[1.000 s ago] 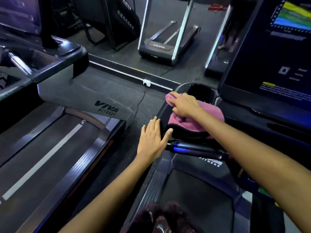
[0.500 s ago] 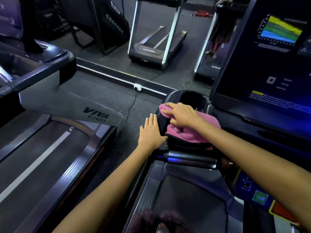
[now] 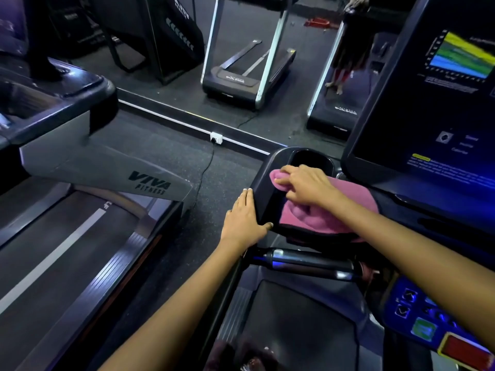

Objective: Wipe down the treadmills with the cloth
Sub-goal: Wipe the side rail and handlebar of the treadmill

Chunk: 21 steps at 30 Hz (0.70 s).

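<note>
I stand on a black treadmill whose console tray [image 3: 270,199] sits in front of me. A pink cloth [image 3: 316,218] lies over the tray, just behind the cup holder [image 3: 308,158]. My right hand [image 3: 305,186] presses on the cloth, fingers curled into its far left corner. My left hand [image 3: 243,218] lies flat against the tray's left outer side, fingers together, thumb hooked at its near edge. A chrome handlebar [image 3: 308,261] runs below the tray.
The lit console screen [image 3: 439,103] rises on the right, with a button panel [image 3: 417,314] low right. A second treadmill [image 3: 88,210] marked VIVA FITNESS stands to the left across a strip of dark floor. A mirror [image 3: 241,62] ahead reflects more machines.
My left hand has moved from open air to rest on the tray's left side. My right hand has slid the cloth slightly toward the cup holder. The view has tilted down.
</note>
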Each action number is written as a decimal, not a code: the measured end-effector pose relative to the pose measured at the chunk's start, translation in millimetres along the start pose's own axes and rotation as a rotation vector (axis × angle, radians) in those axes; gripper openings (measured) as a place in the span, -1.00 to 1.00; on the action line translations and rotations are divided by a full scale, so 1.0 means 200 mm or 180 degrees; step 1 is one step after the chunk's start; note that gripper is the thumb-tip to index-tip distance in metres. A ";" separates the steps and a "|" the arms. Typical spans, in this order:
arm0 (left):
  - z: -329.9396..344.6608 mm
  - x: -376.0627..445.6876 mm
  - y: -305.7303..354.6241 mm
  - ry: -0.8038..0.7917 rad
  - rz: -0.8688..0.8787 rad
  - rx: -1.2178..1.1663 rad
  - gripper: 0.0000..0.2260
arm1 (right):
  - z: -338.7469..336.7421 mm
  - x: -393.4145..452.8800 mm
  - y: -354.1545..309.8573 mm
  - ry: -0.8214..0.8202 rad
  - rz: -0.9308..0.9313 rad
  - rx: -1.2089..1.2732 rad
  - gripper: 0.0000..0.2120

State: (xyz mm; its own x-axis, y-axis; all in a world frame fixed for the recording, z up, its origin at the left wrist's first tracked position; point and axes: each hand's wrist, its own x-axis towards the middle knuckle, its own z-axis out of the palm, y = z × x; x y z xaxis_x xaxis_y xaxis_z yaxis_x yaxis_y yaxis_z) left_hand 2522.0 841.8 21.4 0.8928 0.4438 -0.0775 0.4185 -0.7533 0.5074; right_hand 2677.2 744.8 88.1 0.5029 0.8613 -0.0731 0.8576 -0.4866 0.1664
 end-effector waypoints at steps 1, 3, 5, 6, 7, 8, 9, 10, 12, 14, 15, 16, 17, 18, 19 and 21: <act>0.00 0.00 0.00 0.0001 0.0005 -0.0008 -0.09 | 0.01 0.00 0.02 0.0008 0.0040 -0.0059 -0.68; 0.00 0.00 0.00 0.0018 0.0009 -0.0019 -0.09 | 0.00 0.05 0.03 0.0016 0.0206 -0.0141 -0.75; 0.00 0.00 0.00 0.0034 0.0020 -0.0018 -0.09 | -0.05 0.13 0.01 0.0044 0.0457 -0.0181 -0.93; 0.00 0.00 0.01 0.0042 0.0020 -0.0027 -0.10 | -0.07 0.17 0.00 0.0025 0.0565 -0.0175 -0.95; -0.01 -0.01 0.01 0.0047 0.0016 -0.0045 -0.11 | -0.08 0.20 0.00 -0.0007 0.0653 -0.0188 -0.91; -0.01 -0.01 0.01 0.0051 0.0010 -0.0062 -0.12 | -0.09 0.23 0.00 -0.0068 0.0716 -0.0225 -0.86; -0.01 -0.01 0.01 0.0056 0.0007 -0.0072 -0.13 | -0.10 0.25 -0.01 -0.0106 0.0738 -0.0278 -0.83; -0.02 -0.01 0.01 0.0061 0.0006 -0.0079 -0.13 | -0.10 0.25 -0.01 -0.0111 0.0709 -0.0312 -0.81; -0.02 -0.01 0.01 0.0071 0.0002 -0.0090 -0.13 | -0.08 0.22 -0.01 -0.0085 0.0544 -0.0258 -0.80; -0.02 -0.01 0.01 0.0076 -0.0001 -0.0083 -0.13 | -0.04 0.16 0.00 -0.0051 0.0264 -0.0091 -0.72; -0.02 -0.01 0.01 0.0072 -0.0004 -0.0065 -0.13 | -0.02 0.12 0.02 -0.0026 0.0080 -0.0005 -0.66; -0.02 -0.01 0.02 0.0063 -0.0010 -0.0041 -0.13 | 0.00 0.09 0.03 -0.0008 -0.0107 0.0070 -0.61; -0.01 -0.01 0.02 0.0061 -0.0016 -0.0015 -0.12 | 0.01 0.07 0.05 0.0004 -0.0250 0.0130 -0.59; -0.01 -0.01 0.02 0.0064 -0.0020 0.0010 -0.12 | 0.02 0.07 0.06 -0.0001 -0.0300 0.0143 -0.59; -0.01 -0.01 0.02 0.0068 -0.0019 0.0031 -0.13 | 0.03 0.09 0.08 -0.0014 -0.0226 0.0115 -0.60; -0.01 -0.01 0.02 0.0065 -0.0017 0.0042 -0.13 | 0.04 0.18 0.10 -0.0051 0.0285 0.0086 -0.61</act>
State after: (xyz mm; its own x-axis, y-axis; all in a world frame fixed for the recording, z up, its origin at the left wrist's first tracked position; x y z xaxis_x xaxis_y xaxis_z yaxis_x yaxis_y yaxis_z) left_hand 2520.8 839.2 24.7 0.8870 0.4574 -0.0626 0.4254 -0.7572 0.4957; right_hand 2712.6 764.3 80.5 0.5792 0.8118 -0.0749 0.8116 -0.5655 0.1465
